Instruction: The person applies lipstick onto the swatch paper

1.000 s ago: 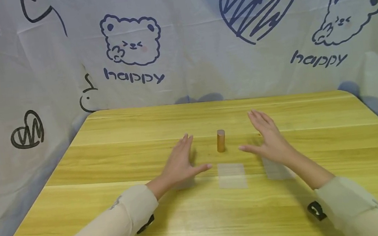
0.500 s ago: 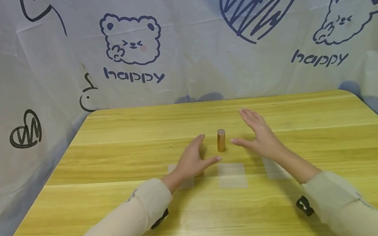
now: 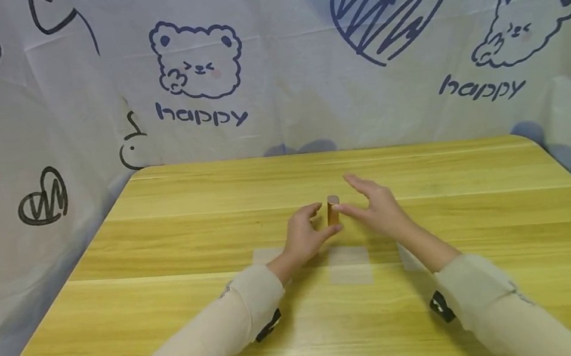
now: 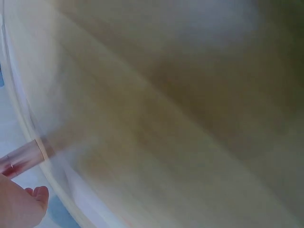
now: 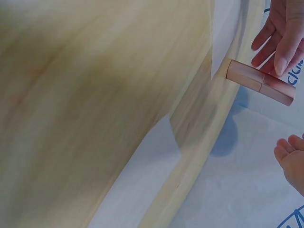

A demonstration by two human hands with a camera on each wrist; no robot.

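A copper-coloured, lipstick-like tube (image 3: 333, 214) stands upright on the wooden table between both hands. A seam around its middle shows in the right wrist view, where the tube (image 5: 259, 81) appears whole. My left hand (image 3: 303, 237) is just left of it, thumb and fingers spread around its near side; whether they touch it I cannot tell. On the other side my right hand (image 3: 380, 209) has its fingers extended, and its thumb overlaps the tube in the head view. The right wrist view shows a gap between the tube and the right hand (image 5: 292, 164).
Three pale translucent squares lie in a row nearer the person: a left square (image 3: 267, 255), a middle square (image 3: 350, 266) and a right square (image 3: 410, 258) partly behind the right forearm. White cloth (image 3: 294, 80) with drawings hangs beyond the table's (image 3: 199, 180) far edge.
Both hands have moved inward toward the tube, the left going right and the right going left. The left hand's fingers have bent more. The tube stays in place.
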